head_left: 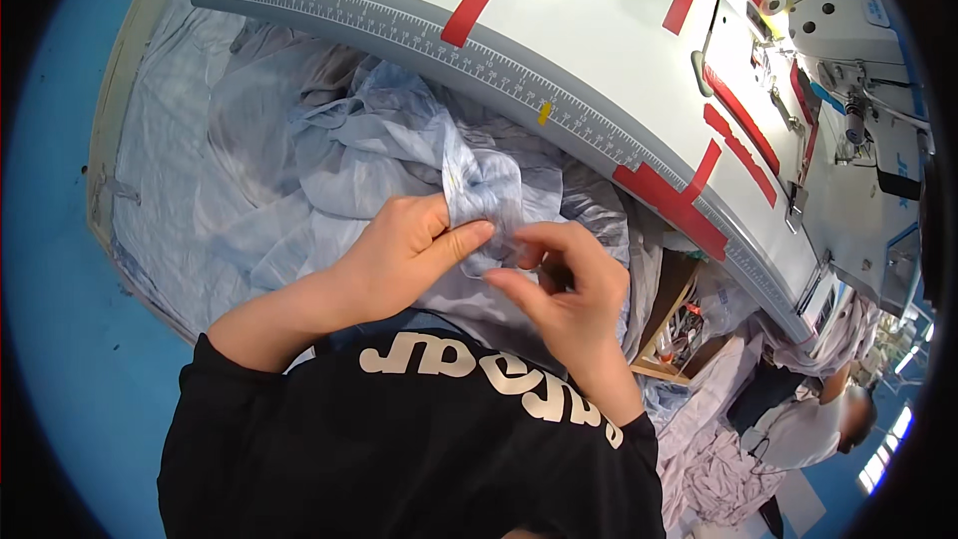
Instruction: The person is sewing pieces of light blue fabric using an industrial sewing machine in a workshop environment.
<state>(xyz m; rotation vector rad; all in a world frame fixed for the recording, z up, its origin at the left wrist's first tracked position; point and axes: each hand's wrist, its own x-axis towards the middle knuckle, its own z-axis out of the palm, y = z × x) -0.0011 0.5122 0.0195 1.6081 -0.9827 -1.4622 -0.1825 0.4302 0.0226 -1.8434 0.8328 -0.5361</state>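
Light blue, streaky cloth (pixel 399 130) lies bunched below the table edge and rises into my hands. My left hand (pixel 414 240) is closed on a gathered part of it, thumb pressed on top and fingers behind the fabric. Just right of that grip, my right hand (pixel 569 284) has its thumb and forefinger apart, curved toward the cloth's loose edge. A gap shows between those fingertips, and the cloth beside them is slightly blurred. The cloth's lower folds are hidden behind my forearms.
A white sewing table (pixel 599 30) with a grey ruler edge (pixel 399 30) and red tape strips crosses ahead. A sewing machine (pixel 848 40) stands at the right. Below it sits a wooden drawer (pixel 664 369) of small items. Another person (pixel 808 429) works at far right beside heaped fabric.
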